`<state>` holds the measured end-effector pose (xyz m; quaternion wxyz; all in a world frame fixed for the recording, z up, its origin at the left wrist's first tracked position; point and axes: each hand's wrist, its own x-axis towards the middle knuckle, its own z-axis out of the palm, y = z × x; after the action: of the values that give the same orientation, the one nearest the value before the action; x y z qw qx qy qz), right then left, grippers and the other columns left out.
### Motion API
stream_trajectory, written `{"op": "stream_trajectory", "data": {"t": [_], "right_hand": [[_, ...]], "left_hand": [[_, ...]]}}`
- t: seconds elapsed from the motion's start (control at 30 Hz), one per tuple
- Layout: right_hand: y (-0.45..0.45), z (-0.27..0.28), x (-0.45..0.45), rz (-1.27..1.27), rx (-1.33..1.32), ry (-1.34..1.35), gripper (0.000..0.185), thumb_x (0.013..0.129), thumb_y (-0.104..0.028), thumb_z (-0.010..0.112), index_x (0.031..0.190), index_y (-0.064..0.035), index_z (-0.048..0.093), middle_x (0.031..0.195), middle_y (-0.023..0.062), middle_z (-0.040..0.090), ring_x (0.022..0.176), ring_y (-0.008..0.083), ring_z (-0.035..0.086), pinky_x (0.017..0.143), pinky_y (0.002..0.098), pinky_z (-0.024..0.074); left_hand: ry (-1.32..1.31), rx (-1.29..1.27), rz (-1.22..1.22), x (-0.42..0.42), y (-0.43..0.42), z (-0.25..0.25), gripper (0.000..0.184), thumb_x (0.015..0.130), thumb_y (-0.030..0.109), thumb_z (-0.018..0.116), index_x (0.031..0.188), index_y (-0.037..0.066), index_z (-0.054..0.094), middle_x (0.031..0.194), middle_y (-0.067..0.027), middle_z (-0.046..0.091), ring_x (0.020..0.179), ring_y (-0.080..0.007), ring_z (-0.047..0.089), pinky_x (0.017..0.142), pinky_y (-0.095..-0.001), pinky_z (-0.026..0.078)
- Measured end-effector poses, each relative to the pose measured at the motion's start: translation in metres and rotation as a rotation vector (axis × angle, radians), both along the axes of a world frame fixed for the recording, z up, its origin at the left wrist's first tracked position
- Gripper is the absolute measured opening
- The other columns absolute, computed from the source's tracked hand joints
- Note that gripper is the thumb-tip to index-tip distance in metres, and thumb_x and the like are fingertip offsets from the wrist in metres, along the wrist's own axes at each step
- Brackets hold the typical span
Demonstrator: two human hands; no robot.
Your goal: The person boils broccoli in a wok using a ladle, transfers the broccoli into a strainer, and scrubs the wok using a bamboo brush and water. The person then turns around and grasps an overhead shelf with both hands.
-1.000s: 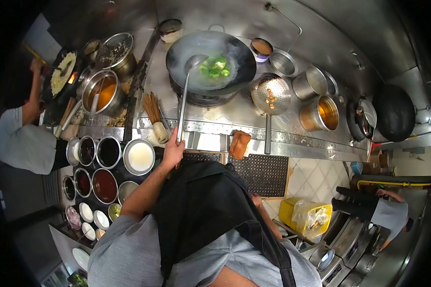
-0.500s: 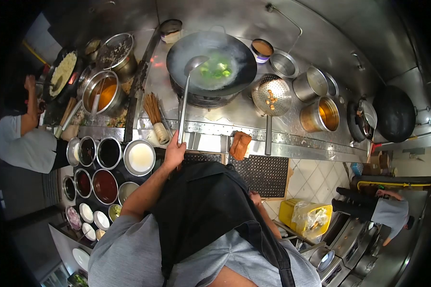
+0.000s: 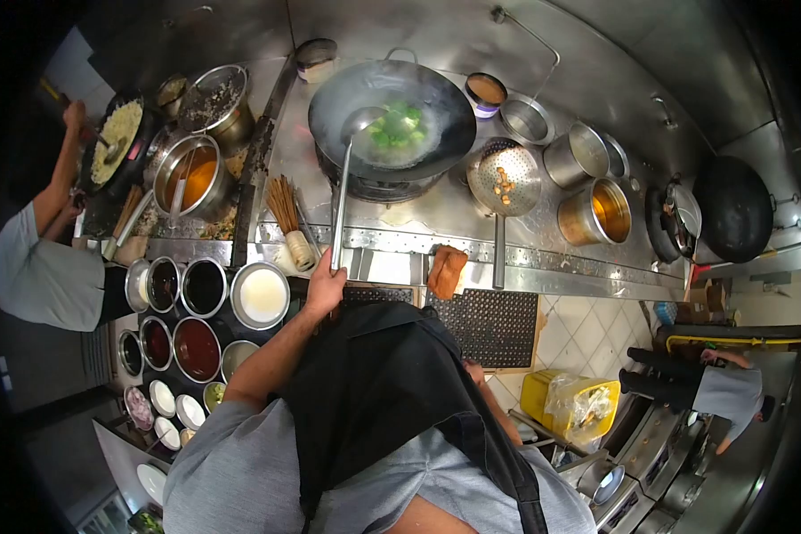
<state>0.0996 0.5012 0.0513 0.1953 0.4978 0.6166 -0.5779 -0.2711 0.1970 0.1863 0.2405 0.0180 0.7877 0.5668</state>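
My left hand (image 3: 327,287) is closed around the handle of a long metal ladle (image 3: 342,200). The ladle's bowl rests inside a large black wok (image 3: 458,116) on the burner, at the left edge of some bright green vegetables (image 3: 399,127) that look like broccoli. Light steam hangs over them. By the right side of my black apron (image 3: 374,374) is my right hand (image 3: 474,370), low and partly covered; its fingers do not show clearly. A folded brown cloth (image 3: 447,271) lies on the counter's front edge between my hands and the wok.
Right of the wok, a perforated strainer (image 3: 516,182) holds brown pieces, beside a pot of orange liquid (image 3: 607,214). A bamboo brush (image 3: 289,218) and sauce containers (image 3: 196,347) are on the left. One co-worker (image 3: 49,267) cooks at far left; another person (image 3: 725,392) stands far right.
The ladle's bowl has shifted slightly down in the wok, and the greens look more gathered and less steamy. The left co-worker's arm has risen, with a utensil now over their pan.
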Motion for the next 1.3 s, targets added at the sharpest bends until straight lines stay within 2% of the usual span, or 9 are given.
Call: {"op": "stream_trajectory", "data": {"t": [0.13, 0.23, 0.47, 0.6, 0.7, 0.83, 0.97, 1.07, 1.3], "right_hand": [[0.003, 0.002, -0.006, 0.052, 0.026, 0.004, 0.030, 0.099, -0.027, 0.054, 0.122, -0.0098, 0.060, 0.094, 0.0060, 0.067, 0.075, 0.0178, 0.064, 0.060, 0.0348, 0.0516], [0.003, 0.005, -0.009, 0.037, 0.027, -0.017, 0.030, 0.099, -0.029, 0.054, 0.121, -0.0103, 0.060, 0.093, 0.0050, 0.066, 0.075, 0.0178, 0.063, 0.061, 0.0359, 0.0514], [0.001, 0.014, -0.009, 0.043, 0.039, -0.058, 0.030, 0.099, -0.034, 0.055, 0.118, -0.0115, 0.059, 0.092, 0.0028, 0.064, 0.077, 0.0177, 0.063, 0.065, 0.0383, 0.0511], [-0.004, 0.029, -0.016, 0.006, 0.035, -0.087, 0.030, 0.099, -0.035, 0.055, 0.119, -0.0122, 0.059, 0.092, 0.0031, 0.064, 0.077, 0.0177, 0.063, 0.064, 0.0381, 0.0507], [0.000, 0.006, -0.004, 0.012, 0.026, -0.061, 0.031, 0.099, -0.034, 0.056, 0.122, -0.0127, 0.058, 0.094, 0.0037, 0.064, 0.078, 0.0181, 0.063, 0.064, 0.0384, 0.0511], [-0.005, 0.025, -0.014, -0.053, 0.025, -0.125, 0.035, 0.099, -0.033, 0.057, 0.126, -0.0118, 0.057, 0.096, 0.0049, 0.065, 0.079, 0.0190, 0.064, 0.065, 0.0387, 0.0519], [-0.002, 0.005, -0.003, 0.010, 0.039, -0.068, 0.038, 0.098, -0.032, 0.058, 0.130, -0.0103, 0.057, 0.099, 0.0064, 0.066, 0.081, 0.0194, 0.065, 0.066, 0.0377, 0.0523], [-0.003, 0.014, -0.009, 0.000, 0.034, -0.087, 0.039, 0.098, -0.030, 0.057, 0.132, -0.0103, 0.057, 0.101, 0.0071, 0.067, 0.081, 0.0194, 0.065, 0.065, 0.0368, 0.0521], [-0.005, 0.034, -0.023, -0.022, 0.035, -0.126, 0.037, 0.098, -0.030, 0.056, 0.129, -0.0099, 0.058, 0.102, 0.0071, 0.067, 0.082, 0.0188, 0.065, 0.064, 0.0359, 0.0522]], "left_hand": [[0.001, -0.011, 0.004, 0.001, 0.000, -0.002, 0.062, 0.095, 0.008, 0.055, 0.153, 0.010, 0.034, 0.068, -0.0044, 0.056, 0.045, -0.0126, 0.050, 0.044, -0.0309, 0.043], [-0.003, -0.011, 0.005, 0.002, -0.001, 0.000, 0.061, 0.095, 0.010, 0.056, 0.152, 0.013, 0.035, 0.064, -0.0042, 0.056, 0.047, -0.0137, 0.051, 0.048, -0.0326, 0.046], [0.007, -0.020, 0.007, 0.003, -0.004, -0.003, 0.058, 0.094, 0.011, 0.057, 0.150, 0.011, 0.038, 0.067, -0.0054, 0.058, 0.049, -0.0146, 0.052, 0.049, -0.0327, 0.046], [0.015, -0.031, 0.008, 0.003, -0.004, -0.005, 0.057, 0.094, 0.011, 0.057, 0.148, 0.010, 0.040, 0.068, -0.0062, 0.060, 0.049, -0.0151, 0.053, 0.050, -0.0332, 0.047], [0.034, -0.031, 0.001, 0.002, -0.005, -0.012, 0.056, 0.094, 0.012, 0.057, 0.148, 0.010, 0.040, 0.069, -0.0063, 0.060, 0.050, -0.0154, 0.054, 0.051, -0.0333, 0.047], [-0.007, -0.032, -0.016, 0.002, -0.004, -0.003, 0.055, 0.095, 0.012, 0.056, 0.147, 0.010, 0.041, 0.071, -0.0063, 0.060, 0.051, -0.0158, 0.054, 0.052, -0.0333, 0.048], [-0.014, -0.032, -0.013, 0.002, -0.003, 0.000, 0.054, 0.095, 0.012, 0.056, 0.146, 0.010, 0.041, 0.070, -0.0059, 0.059, 0.050, -0.0157, 0.054, 0.052, -0.0333, 0.048], [-0.014, -0.030, -0.009, 0.002, -0.003, 0.002, 0.054, 0.095, 0.012, 0.055, 0.147, 0.011, 0.041, 0.070, -0.0055, 0.059, 0.050, -0.0153, 0.053, 0.051, -0.0331, 0.048], [-0.021, -0.036, -0.006, 0.003, -0.002, 0.004, 0.054, 0.095, 0.011, 0.056, 0.147, 0.011, 0.040, 0.068, -0.0047, 0.058, 0.049, -0.0143, 0.052, 0.050, -0.0324, 0.047]]}}
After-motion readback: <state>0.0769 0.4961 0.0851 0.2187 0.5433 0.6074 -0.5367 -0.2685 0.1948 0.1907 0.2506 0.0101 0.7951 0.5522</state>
